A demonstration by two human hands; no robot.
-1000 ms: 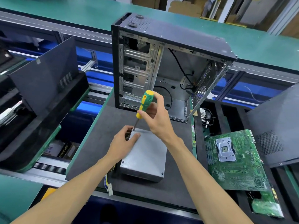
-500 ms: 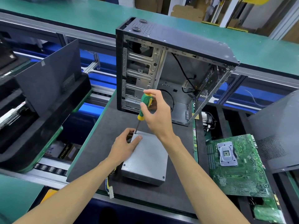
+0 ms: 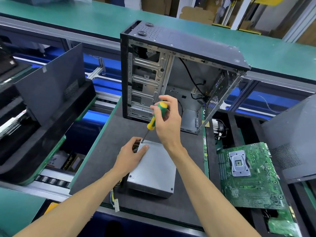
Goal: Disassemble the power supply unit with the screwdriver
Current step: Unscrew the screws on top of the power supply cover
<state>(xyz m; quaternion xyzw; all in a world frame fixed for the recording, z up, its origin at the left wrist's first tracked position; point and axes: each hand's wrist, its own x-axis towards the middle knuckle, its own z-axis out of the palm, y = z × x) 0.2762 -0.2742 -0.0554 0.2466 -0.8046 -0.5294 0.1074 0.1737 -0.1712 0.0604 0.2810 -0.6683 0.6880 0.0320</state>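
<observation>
PSU flat on the bench mat, long axis running away from me. My left hand grips its far-left corner; my right hand pinches the screwdriver, tip on that corner screw, shaft tilted right.

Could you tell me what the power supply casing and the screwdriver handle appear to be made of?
Power supply unit: apparently bare sheet metal, matte grey, with folded edges and small corner screws. Screwdriver handle: likely moulded plastic or rubber, glossy green and yellow bands; its thin shaft looks like steel.
</observation>
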